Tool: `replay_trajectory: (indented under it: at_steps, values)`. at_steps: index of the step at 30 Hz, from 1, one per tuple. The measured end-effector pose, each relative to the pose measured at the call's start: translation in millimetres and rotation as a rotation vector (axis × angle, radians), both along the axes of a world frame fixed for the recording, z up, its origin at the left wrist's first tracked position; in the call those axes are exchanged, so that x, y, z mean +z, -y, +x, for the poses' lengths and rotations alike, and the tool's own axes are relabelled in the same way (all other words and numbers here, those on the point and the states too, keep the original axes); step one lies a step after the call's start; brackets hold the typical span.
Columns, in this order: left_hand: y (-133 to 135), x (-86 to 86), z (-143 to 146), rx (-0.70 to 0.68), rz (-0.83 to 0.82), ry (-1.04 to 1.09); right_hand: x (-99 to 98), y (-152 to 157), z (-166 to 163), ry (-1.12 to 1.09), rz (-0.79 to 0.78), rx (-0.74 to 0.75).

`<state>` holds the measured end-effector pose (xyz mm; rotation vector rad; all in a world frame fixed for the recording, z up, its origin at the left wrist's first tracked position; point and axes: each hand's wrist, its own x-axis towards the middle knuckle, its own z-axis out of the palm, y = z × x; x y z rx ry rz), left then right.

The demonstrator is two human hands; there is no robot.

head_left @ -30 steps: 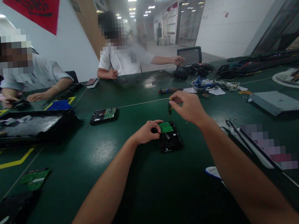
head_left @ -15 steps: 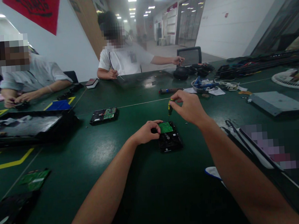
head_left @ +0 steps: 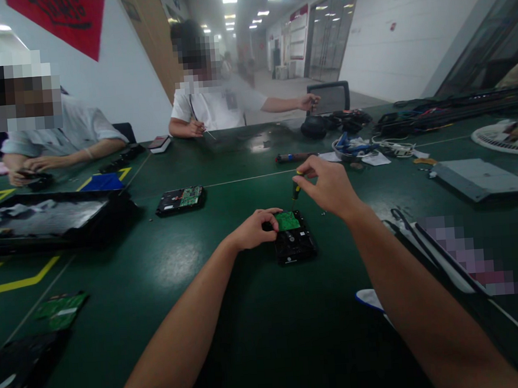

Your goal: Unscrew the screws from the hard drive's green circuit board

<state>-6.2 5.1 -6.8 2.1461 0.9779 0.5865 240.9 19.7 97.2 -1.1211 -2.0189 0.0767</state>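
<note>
Left hand [head_left: 255, 230] pinches the hard drive's [head_left: 294, 243] far-left corner; right hand [head_left: 327, 186] grips a screwdriver [head_left: 295, 190] upright over its green board [head_left: 286, 220]. Unscrewing, seemingly; the tip needs seating squarely.

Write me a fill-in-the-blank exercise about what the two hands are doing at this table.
1. The left hand steadies a black hard drive whose circuit board is coloured ____.
2. The right hand holds a small ____ above the drive's far edge.
3. A second hard drive lies on the table to the ____ of the person's hands.

Missing words: green; screwdriver; left
</note>
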Motion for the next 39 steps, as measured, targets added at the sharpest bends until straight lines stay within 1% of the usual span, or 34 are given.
replay_trajectory:
  at_steps: [6,11,20,25,33,39]
  values:
    - [-0.4,-1.7,0.1,0.011,-0.007,0.011,-1.7,-1.3,0.4,0.028,0.016,0.046]
    - [-1.2,-0.4,0.0,0.008,-0.018,-0.006,-2.4,-2.6,0.4,0.013,0.039,0.020]
    - [0.3,1.2,0.4,0.011,-0.018,-0.003,-1.1,-0.6,0.1,0.026,0.024,0.032]
    - [-0.1,1.8,0.5,0.003,-0.017,-0.006,-1.1,-0.2,-0.5,-0.019,0.002,-0.002]
    - [0.1,0.4,-0.3,0.008,-0.005,-0.005,-1.0,-0.9,-0.8,0.011,0.029,0.043]
    - [-0.5,-0.4,-0.7,0.011,-0.019,-0.014,-1.6,-1.5,0.2,-0.022,0.006,-0.011]
